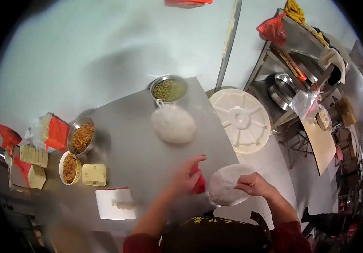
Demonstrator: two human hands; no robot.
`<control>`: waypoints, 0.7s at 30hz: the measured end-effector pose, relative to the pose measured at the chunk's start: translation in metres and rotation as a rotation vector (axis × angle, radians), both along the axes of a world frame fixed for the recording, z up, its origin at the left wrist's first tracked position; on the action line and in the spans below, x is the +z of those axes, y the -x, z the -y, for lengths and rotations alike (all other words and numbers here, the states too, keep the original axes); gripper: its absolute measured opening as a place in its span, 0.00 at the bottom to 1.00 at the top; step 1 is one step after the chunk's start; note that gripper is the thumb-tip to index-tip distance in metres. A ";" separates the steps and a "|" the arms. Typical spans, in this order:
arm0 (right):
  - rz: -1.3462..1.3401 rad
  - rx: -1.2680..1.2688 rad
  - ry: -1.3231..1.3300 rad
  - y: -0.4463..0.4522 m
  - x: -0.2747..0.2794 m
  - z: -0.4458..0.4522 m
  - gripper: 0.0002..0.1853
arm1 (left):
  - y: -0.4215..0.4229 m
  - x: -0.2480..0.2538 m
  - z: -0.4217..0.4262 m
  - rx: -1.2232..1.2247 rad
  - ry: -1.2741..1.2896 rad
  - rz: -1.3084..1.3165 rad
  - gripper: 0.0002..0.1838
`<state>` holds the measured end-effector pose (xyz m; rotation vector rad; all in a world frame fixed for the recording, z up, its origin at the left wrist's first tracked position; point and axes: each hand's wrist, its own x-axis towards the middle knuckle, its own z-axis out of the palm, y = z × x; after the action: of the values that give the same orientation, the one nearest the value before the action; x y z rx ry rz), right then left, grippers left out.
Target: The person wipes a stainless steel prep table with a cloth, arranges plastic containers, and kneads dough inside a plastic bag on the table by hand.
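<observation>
My right hand [252,185] is closed in a pinch on the gathered edge of a whitish plastic bag [227,183]. The bag looks full and rounded and hangs at the table's right front edge; its contents are cloudy. Just left of it, my left hand [185,178] is curled around a small crumpled red thing [200,185], perhaps cloth or plastic, with one finger stretched out to the right. A second filled plastic bag [174,125], its top knotted, rests on the steel table [135,114] beyond my hands.
A steel bowl of green chopped filling [168,89] stands at the back. To the left are a steel bowl of brownish filling [82,137], a patterned bowl [69,168], a yellow tray [94,175] and a white board [115,204]. A large white lid [242,120] is beyond the right edge.
</observation>
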<state>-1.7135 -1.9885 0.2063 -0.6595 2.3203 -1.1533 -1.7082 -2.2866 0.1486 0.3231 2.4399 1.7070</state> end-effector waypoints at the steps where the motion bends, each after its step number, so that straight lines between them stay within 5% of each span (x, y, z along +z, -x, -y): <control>1: -0.003 -0.007 -0.004 -0.003 0.001 -0.006 0.06 | 0.000 -0.002 -0.004 -0.013 -0.079 -0.101 0.30; 4: -0.034 -0.006 0.005 -0.007 0.004 -0.021 0.06 | -0.011 -0.017 0.000 0.031 -0.078 -0.095 0.34; 6: -0.085 0.027 -0.045 -0.010 0.007 -0.026 0.06 | -0.026 -0.043 0.009 0.167 0.399 0.033 0.39; 8: -0.112 0.049 -0.044 -0.011 0.007 -0.030 0.06 | -0.042 -0.069 0.011 0.198 0.448 0.121 0.36; 10: -0.130 0.064 -0.048 -0.013 0.005 -0.033 0.06 | -0.052 -0.093 0.003 0.317 0.730 -0.236 0.26; 13: -0.135 0.157 -0.089 -0.012 0.004 -0.031 0.07 | -0.040 -0.118 -0.019 0.104 0.564 -0.452 0.15; 17: -0.084 0.216 -0.167 -0.011 0.010 -0.016 0.08 | -0.014 -0.128 -0.036 0.087 0.611 -0.301 0.13; 19: -0.054 0.271 -0.179 -0.008 0.011 -0.008 0.10 | -0.006 -0.126 -0.027 0.267 0.494 0.171 0.13; 21: -0.103 0.362 -0.172 -0.003 0.009 0.003 0.11 | 0.000 -0.150 -0.004 0.511 0.281 0.103 0.14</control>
<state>-1.7106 -1.9913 0.2153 -1.0409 2.2283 -0.7637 -1.7082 -2.2825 -0.0014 -0.4460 2.7921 1.4458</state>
